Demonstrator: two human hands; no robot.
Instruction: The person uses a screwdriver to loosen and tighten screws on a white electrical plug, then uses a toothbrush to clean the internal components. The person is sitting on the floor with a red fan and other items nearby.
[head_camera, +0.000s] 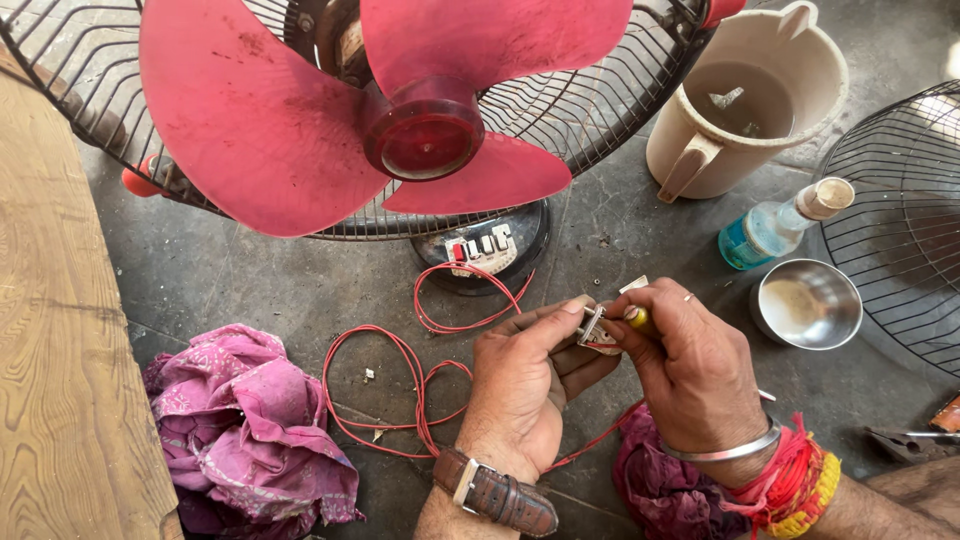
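Observation:
My left hand, with a brown watch strap on the wrist, pinches a small plug with metal prongs between thumb and fingers. My right hand, wearing a metal bangle and red and yellow threads, grips a yellow-handled screwdriver whose tip meets the plug. A thin red wire loops over the floor from the plug toward the fan's dark base. The fan's red blades and wire grille fill the top of the view.
A beige plastic jug stands at upper right, beside a small clear bottle and a steel bowl. A detached fan grille lies at right, pliers below it. Pink cloth lies left; a wooden board borders it.

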